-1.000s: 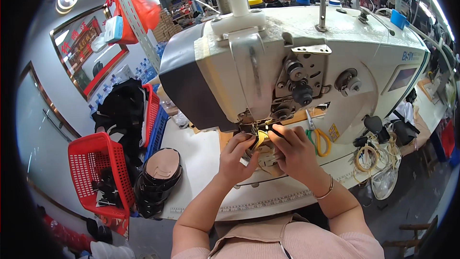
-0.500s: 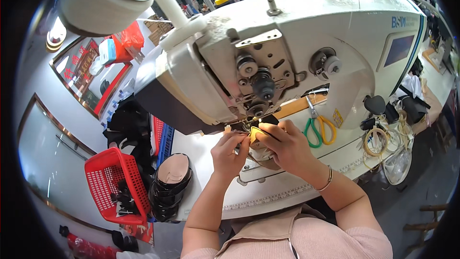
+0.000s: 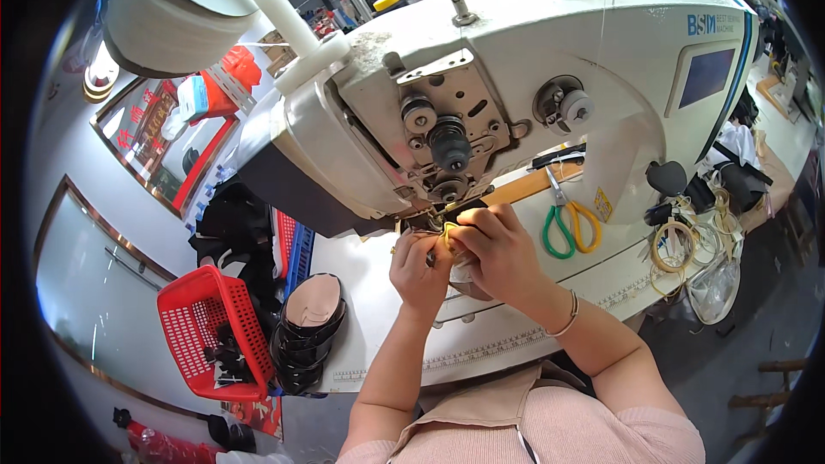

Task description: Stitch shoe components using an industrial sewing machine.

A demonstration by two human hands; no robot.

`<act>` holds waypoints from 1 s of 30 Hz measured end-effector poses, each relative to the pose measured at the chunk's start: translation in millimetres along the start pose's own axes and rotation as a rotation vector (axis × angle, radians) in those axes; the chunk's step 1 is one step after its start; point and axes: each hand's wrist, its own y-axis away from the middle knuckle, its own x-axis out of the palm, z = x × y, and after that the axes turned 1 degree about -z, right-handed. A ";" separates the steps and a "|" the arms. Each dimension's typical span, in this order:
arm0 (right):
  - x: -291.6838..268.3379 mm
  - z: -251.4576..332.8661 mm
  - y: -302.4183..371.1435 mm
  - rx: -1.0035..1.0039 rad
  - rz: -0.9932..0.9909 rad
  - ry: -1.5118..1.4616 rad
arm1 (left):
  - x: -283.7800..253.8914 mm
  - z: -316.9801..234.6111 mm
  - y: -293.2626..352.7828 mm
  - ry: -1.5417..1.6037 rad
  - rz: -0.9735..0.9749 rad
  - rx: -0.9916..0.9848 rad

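Close under the needle area of a white sewing machine [image 3: 378,112], both my hands are pinched together. My left hand [image 3: 419,271] is closed on a small piece with a yellow edge [image 3: 448,234]. My right hand [image 3: 498,253] grips the same piece from the other side, fingertips almost meeting the left ones. A pale, greyish part of what seems to be the same piece hangs below the fingers. The needle and much of the piece are hidden by my fingers and the machine head.
Scissors with green and yellow handles [image 3: 567,228] lie right of my hands. A stack of glossy black shoe parts [image 3: 309,352] stands at the left, beside a red basket [image 3: 185,322]. Tape rolls [image 3: 672,247] hang at the right edge. A thread cone [image 3: 176,26] overhangs the upper left.
My view has shifted slightly, so the machine sits further left. Both hands stay together at the machine; the yellow part between them now shows as a narrower, more upright strip.
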 end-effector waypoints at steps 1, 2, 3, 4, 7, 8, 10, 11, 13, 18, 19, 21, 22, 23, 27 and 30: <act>1.9 -1.4 2.0 0.006 -0.021 0.001 | 2.7 -2.6 1.2 -0.001 -0.006 -0.002; 2.8 -2.2 2.6 0.012 -0.041 0.001 | 4.6 -5.1 1.8 0.014 -0.030 -0.049; 3.0 -2.5 1.5 0.006 -0.037 0.001 | 5.3 -7.0 2.0 0.028 -0.054 -0.095; 3.0 -2.7 0.6 -0.001 -0.042 0.012 | 5.2 -8.5 2.3 0.026 -0.044 -0.114; 3.2 -2.8 -4.5 -0.045 -0.050 0.040 | -2.9 -9.1 0.0 0.040 0.021 -0.109; 3.5 -2.8 -5.9 -0.079 -0.059 0.058 | -4.5 -8.3 -1.0 0.040 0.016 -0.115; 3.9 -2.4 -6.9 -0.087 -0.055 0.071 | -8.2 -7.0 -4.9 0.061 0.089 -0.107; 3.9 -1.4 -7.9 -0.091 -0.056 0.085 | -10.2 -8.6 -7.4 0.072 0.102 -0.134; 4.1 -0.3 -10.2 -0.119 -0.043 0.106 | -14.0 -8.3 -8.0 0.102 0.130 -0.150; 3.6 1.3 -15.0 -0.177 0.025 0.185 | -20.8 -11.7 -9.6 0.159 0.196 -0.185; 4.7 0.3 -14.6 -0.185 0.013 0.178 | -23.1 -14.4 -10.8 0.161 0.228 -0.165; 6.3 -1.3 -12.3 -0.201 0.009 0.173 | -25.7 -14.2 -10.9 0.211 0.281 -0.223; 7.0 -0.4 -10.0 -0.170 0.013 0.176 | -25.4 -11.6 -9.7 0.210 0.269 -0.229; 8.1 1.0 -8.4 -0.139 0.017 0.179 | -23.2 -7.8 -7.4 0.239 0.238 -0.266; 12.0 0.8 -7.5 -0.145 -0.013 0.207 | -19.1 -10.7 -5.9 0.224 0.179 -0.243; 14.9 2.5 -7.3 -0.144 -0.008 0.221 | -19.7 -5.6 -4.7 0.165 0.163 -0.087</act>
